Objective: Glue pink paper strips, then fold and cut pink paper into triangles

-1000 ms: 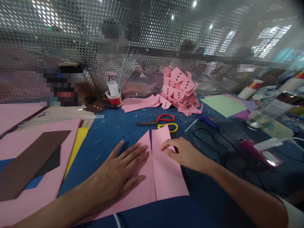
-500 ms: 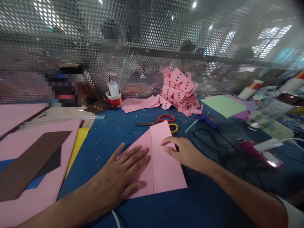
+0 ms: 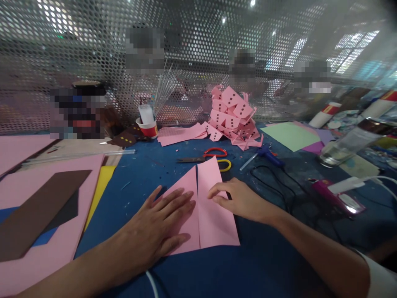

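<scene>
On the blue table [image 3: 263, 269], directly before the person, lie two pink panels side by side: a left panel [image 3: 188, 181] and a right panel [image 3: 217, 225]. A narrow gap shows between them at the far end, thinning to a line toward the near edge; cannot tell whether they are joined. Left hand [image 3: 166, 217] — flat, fingers extended and thumb spread, palm down on the left panel, gripping nothing. Right hand [image 3: 234, 196] — half curled, index fingertip and thumb close together over the right panel; cannot tell whether they pinch the paper. Scissors [image 3: 190, 159] lie just beyond, the right panel's far corner covering part of the yellow handle. Farther right, a blue glue gun [image 3: 270, 156]; behind, a heap of pink cut-outs [image 3: 231, 118] with dark squares. At left, a brown strip [image 3: 46, 211] crosses large pink sheets [image 3: 88, 174].
</scene>
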`<state>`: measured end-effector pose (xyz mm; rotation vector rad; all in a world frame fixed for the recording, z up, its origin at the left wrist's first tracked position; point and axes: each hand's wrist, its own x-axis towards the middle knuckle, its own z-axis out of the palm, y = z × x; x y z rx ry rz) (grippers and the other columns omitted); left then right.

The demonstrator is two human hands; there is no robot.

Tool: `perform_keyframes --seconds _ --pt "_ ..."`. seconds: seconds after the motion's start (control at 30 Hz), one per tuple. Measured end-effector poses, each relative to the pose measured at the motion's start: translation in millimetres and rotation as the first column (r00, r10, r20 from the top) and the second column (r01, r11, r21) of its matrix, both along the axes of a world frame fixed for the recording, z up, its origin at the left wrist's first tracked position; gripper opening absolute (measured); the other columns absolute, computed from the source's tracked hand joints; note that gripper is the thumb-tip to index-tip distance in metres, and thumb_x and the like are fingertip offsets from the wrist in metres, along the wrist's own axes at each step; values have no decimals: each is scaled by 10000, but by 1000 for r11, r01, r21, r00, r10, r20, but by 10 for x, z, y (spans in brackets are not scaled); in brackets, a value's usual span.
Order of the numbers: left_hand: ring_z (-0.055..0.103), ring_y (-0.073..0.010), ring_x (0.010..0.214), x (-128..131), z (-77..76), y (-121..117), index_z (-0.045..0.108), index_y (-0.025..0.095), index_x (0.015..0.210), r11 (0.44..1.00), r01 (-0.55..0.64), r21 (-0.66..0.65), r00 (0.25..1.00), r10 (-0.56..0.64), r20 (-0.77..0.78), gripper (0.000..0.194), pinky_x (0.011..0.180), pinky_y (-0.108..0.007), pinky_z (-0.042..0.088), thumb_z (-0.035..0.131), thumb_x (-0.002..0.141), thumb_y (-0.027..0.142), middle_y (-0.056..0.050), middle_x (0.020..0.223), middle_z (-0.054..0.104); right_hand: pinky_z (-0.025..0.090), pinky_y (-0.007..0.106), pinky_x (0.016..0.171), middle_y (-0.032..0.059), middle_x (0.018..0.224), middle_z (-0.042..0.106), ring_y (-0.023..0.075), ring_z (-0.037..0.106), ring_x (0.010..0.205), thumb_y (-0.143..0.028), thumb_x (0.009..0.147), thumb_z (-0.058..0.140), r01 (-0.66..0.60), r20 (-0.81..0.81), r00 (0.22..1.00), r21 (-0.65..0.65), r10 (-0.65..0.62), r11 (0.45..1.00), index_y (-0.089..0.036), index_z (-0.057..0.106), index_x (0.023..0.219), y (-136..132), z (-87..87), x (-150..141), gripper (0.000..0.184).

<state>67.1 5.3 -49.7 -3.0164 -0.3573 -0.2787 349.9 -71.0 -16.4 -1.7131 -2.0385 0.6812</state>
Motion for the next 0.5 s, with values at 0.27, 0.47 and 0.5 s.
perform_keyframes --seconds 0.27,0.47,0.5 --pt "295 -226 1527 2 15 -6 267 285 1606 1000 -1 -25 1000 2 26 675 1286 -430 22 481 1017 537 -28 1640 370 418 363 957 -45 1090 787 192 702 959 -234 952 586 -8 -4 1000 19 8 1000 -319 757 1079 -1 -1 21 229" --pt "301 -212 1524 34 100 -78 220 317 1617 999 -9 -37 999 10 40 675 1290 -427 -45 483 1024 506 13 1641 369 477 346 940 -12 1082 790 201 721 974 -244 953 580 17 -84 996 16 -16 1000 -300 759 1077 -1 -29 38 225" --pt "297 -215 1526 34 124 -103 217 321 1618 999 -6 -42 999 8 43 674 1292 -427 -41 487 1025 495 16 1637 375 485 341 938 -7 1078 791 199 722 973 -237 954 574 22 -101 995 13 -21 1000 -295 759 1077 -2 -26 40 230"
